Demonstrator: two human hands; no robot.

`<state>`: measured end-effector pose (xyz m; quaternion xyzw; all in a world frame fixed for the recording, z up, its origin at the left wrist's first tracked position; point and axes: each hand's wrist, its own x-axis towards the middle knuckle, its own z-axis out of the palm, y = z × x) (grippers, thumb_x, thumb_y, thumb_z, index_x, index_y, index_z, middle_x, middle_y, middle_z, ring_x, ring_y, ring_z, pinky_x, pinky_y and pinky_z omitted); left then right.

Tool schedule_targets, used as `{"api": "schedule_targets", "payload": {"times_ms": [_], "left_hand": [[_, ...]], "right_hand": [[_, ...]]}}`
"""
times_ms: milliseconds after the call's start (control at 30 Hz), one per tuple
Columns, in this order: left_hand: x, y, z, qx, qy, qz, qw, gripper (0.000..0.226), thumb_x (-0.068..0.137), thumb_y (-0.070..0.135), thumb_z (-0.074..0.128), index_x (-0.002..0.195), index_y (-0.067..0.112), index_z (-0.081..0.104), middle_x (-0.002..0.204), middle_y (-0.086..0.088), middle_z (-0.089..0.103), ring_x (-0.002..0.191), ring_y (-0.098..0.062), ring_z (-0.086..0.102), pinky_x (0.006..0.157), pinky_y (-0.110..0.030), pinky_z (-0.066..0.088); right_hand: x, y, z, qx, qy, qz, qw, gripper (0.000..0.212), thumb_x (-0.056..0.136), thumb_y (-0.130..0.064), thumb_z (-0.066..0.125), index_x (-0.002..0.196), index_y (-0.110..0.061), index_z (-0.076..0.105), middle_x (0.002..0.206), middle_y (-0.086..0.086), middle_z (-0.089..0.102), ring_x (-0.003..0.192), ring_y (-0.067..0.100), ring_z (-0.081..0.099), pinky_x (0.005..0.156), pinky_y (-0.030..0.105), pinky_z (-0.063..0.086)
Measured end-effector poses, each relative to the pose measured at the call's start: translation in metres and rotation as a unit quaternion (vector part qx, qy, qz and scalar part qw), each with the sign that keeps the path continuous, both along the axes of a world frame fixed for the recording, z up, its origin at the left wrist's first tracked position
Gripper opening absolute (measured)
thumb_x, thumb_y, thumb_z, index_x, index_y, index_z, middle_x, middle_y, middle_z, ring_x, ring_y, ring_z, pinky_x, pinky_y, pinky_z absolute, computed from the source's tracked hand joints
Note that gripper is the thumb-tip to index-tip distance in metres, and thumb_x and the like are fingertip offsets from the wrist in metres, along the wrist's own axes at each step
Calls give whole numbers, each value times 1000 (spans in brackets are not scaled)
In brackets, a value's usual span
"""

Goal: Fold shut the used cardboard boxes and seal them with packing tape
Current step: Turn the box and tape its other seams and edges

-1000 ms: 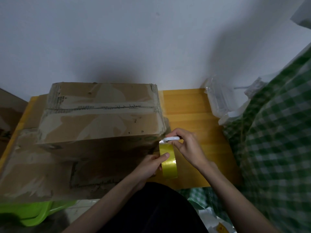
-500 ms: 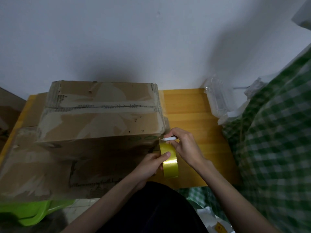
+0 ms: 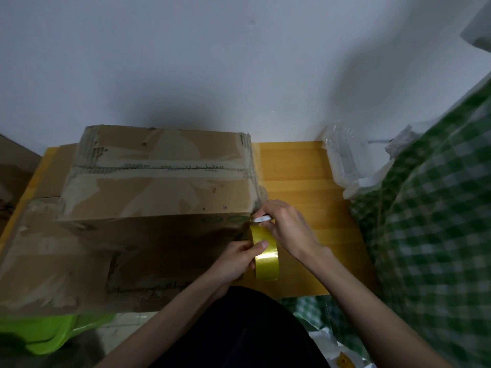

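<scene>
Tape roll held at the right near corner of the upper cardboard box

The yellow tape roll [image 3: 265, 254] is gripped by the left hand [image 3: 236, 257]; a small white cutter [image 3: 261, 218], pinched in the right hand [image 3: 288, 224], has been brought closer to the upper cardboard box [image 3: 159, 179] than a second ago. The box is stacked on a larger cardboard box [image 3: 61, 264] upon the desk [image 3: 300, 181].

Brown cardboard box [image 3: 159, 179] is streaked with paler grey-beige patches; small green printed marks are seen near its front right corner. Tape roll [image 3: 265, 257] is glossy yellow, set against the honey-orange wood grain of the table [image 3: 300, 181]. Green-and-white checked cloth [image 3: 430, 221] is noted at the table's right edge, lime-green plastic [image 3: 47, 333] below its front left corner.
</scene>
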<state>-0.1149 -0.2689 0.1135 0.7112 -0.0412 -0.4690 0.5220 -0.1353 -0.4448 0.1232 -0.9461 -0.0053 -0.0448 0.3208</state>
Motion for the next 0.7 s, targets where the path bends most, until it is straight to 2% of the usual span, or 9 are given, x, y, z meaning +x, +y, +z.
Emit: {"api": "schedule_targets", "payload": {"times_ms": [333, 467, 567, 700], "left_hand": [[-3, -1, 1, -8, 7, 6, 1000, 34, 96, 51, 59, 85, 21, 71, 76, -2, 58, 66, -8, 50, 69, -26, 37], [-2, 1, -1, -5, 8, 8, 1000, 42, 95, 52, 58, 97, 14, 73, 78, -2, 58, 70, -10, 51, 71, -29, 37], [0, 2, -1, -3, 17, 4, 1000, 39, 94, 56, 58, 94, 20, 73, 80, -1, 59, 74, -13, 51, 75, -31, 38], [0, 2, -1, -2, 14, 2, 1000, 38, 93, 57, 59, 88, 22, 71, 78, 0, 59, 74, -14, 51, 75, -32, 37]], "right_hand": [[-3, -9, 3, -39, 10, 0, 999, 31, 81, 7, 71, 95, -21, 68, 96, -7, 63, 94, 16, 59, 72, 34, 49], [-8, -28, -4, -54, 23, -39, 997, 28, 81, 4, 73, 89, -22, 66, 90, -13, 59, 89, 16, 60, 70, 38, 50], [-16, -48, -26, -13, 70, -108, 992, 24, 81, 2, 75, 84, -20, 66, 89, -8, 68, 85, 14, 63, 72, 38, 52], [-36, -66, -85, 37, 198, -199, 959, 25, 85, -4, 73, 79, -27, 65, 83, -3, 72, 77, 14, 67, 69, 40, 56]]}}
